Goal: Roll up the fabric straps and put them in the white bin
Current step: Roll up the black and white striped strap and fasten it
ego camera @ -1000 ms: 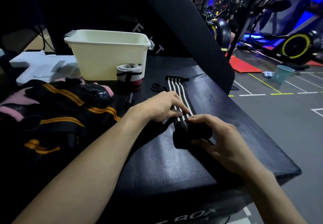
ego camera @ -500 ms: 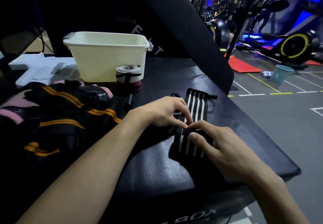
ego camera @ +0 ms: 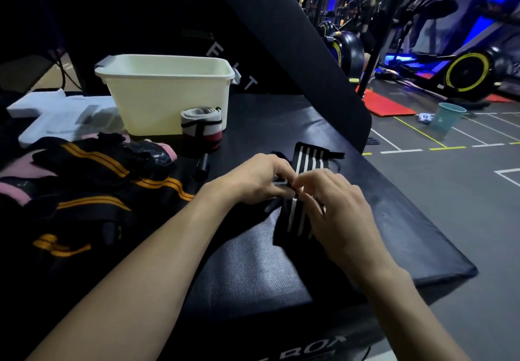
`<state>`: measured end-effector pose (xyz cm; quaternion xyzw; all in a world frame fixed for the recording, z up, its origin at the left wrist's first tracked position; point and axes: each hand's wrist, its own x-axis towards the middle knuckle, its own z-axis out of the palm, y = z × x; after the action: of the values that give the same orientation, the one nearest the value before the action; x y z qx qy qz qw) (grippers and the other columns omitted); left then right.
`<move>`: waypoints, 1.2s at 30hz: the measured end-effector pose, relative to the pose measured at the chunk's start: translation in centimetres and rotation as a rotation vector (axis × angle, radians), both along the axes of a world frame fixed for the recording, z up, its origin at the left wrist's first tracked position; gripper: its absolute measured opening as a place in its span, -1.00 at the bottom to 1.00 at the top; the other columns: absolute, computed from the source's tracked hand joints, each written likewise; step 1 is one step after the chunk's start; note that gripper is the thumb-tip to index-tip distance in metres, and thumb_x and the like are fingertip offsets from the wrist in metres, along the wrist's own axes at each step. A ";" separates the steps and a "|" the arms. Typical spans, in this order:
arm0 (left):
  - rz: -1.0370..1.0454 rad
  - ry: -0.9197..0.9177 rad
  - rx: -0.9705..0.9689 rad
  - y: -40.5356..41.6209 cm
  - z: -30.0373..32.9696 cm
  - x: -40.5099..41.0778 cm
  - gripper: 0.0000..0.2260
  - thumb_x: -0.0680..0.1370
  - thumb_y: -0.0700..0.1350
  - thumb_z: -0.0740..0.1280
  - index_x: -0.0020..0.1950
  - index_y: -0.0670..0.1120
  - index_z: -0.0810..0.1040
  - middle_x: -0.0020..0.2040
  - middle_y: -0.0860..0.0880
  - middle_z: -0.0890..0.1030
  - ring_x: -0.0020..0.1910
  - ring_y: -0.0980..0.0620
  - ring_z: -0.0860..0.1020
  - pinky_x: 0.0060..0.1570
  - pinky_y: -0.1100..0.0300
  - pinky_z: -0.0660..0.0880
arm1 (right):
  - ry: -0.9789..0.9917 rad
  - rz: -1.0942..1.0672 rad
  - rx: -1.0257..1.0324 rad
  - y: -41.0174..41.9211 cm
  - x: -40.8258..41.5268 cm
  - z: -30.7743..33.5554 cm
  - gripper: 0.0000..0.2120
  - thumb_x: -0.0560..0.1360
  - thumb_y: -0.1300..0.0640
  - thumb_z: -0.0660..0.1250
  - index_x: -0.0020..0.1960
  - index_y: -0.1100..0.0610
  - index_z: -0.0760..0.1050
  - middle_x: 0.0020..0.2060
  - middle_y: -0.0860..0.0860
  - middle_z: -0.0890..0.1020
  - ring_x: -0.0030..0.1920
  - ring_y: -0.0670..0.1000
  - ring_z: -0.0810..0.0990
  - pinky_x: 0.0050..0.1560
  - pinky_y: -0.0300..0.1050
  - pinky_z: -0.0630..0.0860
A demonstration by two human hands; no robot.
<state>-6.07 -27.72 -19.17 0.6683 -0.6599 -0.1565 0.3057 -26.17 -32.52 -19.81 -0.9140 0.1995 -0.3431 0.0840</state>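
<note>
A black strap with white stripes [ego camera: 308, 159] lies on the black padded box [ego camera: 253, 270], partly rolled into a bundle under my hands. My left hand [ego camera: 253, 179] pinches the strap at the roll's far edge. My right hand [ego camera: 334, 208] curls over the rolled bundle and grips it. Fingertips of both hands meet at the roll. The white bin [ego camera: 166, 93] stands at the back left. A rolled grey, black and red strap [ego camera: 201, 128] stands upright against the bin's front.
A heap of black straps with orange stripes [ego camera: 92, 189] and pink pieces lies to the left. White foam [ego camera: 53, 115] sits behind the heap. A slanted black pad [ego camera: 295, 36] rises at the back right. The box edge drops off to the gym floor at right.
The roll has advanced along the striped strap, so the flat tail is shorter. Both hands have shifted forward and closer together on the roll.
</note>
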 end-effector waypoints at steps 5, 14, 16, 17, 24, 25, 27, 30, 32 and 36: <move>-0.010 0.000 0.014 -0.1 -0.1 0.2 -0.88 0.50 -0.04 0.55 -0.03 0.18 0.74 0.05 0.10 0.68 0.12 0.20 0.60 0.27 0.10 0.48 | 0.029 0.048 -0.088 0.1 -1.0 0.1 -0.87 0.53 -0.13 0.32 -0.03 -0.09 0.52 -0.13 -0.16 0.59 -0.12 -0.01 0.54 -0.11 0.08 0.46; 0.059 0.001 0.025 0.0 0.1 0.1 -0.65 0.59 -0.22 0.41 0.32 0.11 0.63 0.06 0.20 0.71 0.10 0.33 0.60 0.12 0.47 0.40 | 0.294 0.060 0.001 -2.1 -1.7 0.0 -0.40 0.34 -0.19 0.54 0.33 -0.09 0.49 0.13 -0.17 0.59 0.14 0.00 0.53 -0.01 -0.05 0.36; 0.076 0.034 0.041 0.2 0.3 -0.1 -0.56 0.59 -0.29 0.37 0.41 0.10 0.57 0.09 0.19 0.72 0.03 0.42 0.57 0.02 0.55 0.35 | 0.279 0.076 -0.017 -2.6 -1.5 0.0 -0.42 0.39 -0.11 0.53 0.38 -0.07 0.48 0.10 -0.13 0.62 0.10 0.03 0.56 -0.02 -0.04 0.38; 0.076 0.041 0.047 0.2 0.4 -0.1 -0.52 0.58 -0.31 0.36 0.43 0.10 0.54 0.10 0.19 0.72 0.00 0.45 0.56 0.00 0.56 0.34 | 0.268 0.094 -0.016 -2.8 -1.5 0.0 -0.41 0.41 -0.09 0.50 0.41 -0.07 0.46 0.10 -0.12 0.64 0.09 0.02 0.57 -0.02 -0.02 0.40; -0.126 0.040 0.231 1.7 2.1 0.3 -0.30 0.46 -0.23 0.49 0.55 0.08 0.34 0.37 0.15 0.56 0.39 0.33 0.44 0.36 0.35 0.36 | 0.127 0.136 0.338 -4.2 -1.5 -0.1 -0.54 0.45 -0.13 0.40 0.34 -0.14 0.47 -0.02 -0.15 0.69 0.03 -0.13 0.65 0.07 -0.08 0.54; -0.156 0.033 0.224 1.8 2.2 0.2 -0.32 0.46 -0.20 0.53 0.53 0.07 0.38 0.35 0.18 0.56 0.38 0.32 0.46 0.39 0.31 0.37 | 0.090 0.156 0.403 -4.5 -1.6 -0.2 -0.56 0.46 -0.12 0.40 0.32 -0.12 0.49 -0.02 -0.15 0.70 0.03 -0.16 0.65 0.10 -0.11 0.55; -0.155 0.026 0.147 1.5 2.0 -0.3 -0.44 0.46 -0.06 0.58 0.43 0.07 0.50 0.26 0.19 0.62 0.30 0.29 0.54 0.36 0.20 0.43 | 0.009 0.195 0.526 -4.9 -1.7 -0.3 -0.64 0.52 0.00 0.46 0.29 -0.05 0.53 0.00 -0.14 0.71 0.05 -0.17 0.67 0.10 -0.16 0.57; -0.104 0.090 0.060 1.1 1.8 -0.9 -0.58 0.52 -0.01 0.54 0.35 0.05 0.59 0.17 0.14 0.69 0.20 0.25 0.61 0.22 0.22 0.49 | -0.118 0.273 0.752 -4.8 -2.2 -0.3 -0.70 0.56 0.13 0.45 0.29 0.05 0.55 0.02 -0.01 0.73 0.07 0.00 0.70 0.07 -0.16 0.60; -0.106 0.132 0.027 1.0 2.0 -1.5 -0.60 0.53 -0.02 0.53 0.36 0.04 0.59 0.17 0.12 0.70 0.20 0.22 0.63 0.28 0.14 0.52 | -0.195 0.313 0.905 -4.8 -2.7 -0.3 -0.67 0.55 0.09 0.43 0.30 0.11 0.56 0.07 0.12 0.72 0.13 0.17 0.69 0.17 0.03 0.58; -0.065 0.119 -0.170 0.9 2.5 -3.3 -0.66 0.53 0.01 0.51 0.28 -0.02 0.65 0.08 0.08 0.71 0.08 0.16 0.65 0.22 0.03 0.54 | -0.365 0.442 1.270 -4.3 -3.5 0.2 -0.66 0.62 0.12 0.31 0.31 0.30 0.53 0.21 0.34 0.62 0.15 0.22 0.60 0.26 0.18 0.44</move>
<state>-9.36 -26.82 -16.68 0.6078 -0.6727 -0.1489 0.3949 -29.65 -36.78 -19.62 -0.6350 0.1537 -0.2829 0.7022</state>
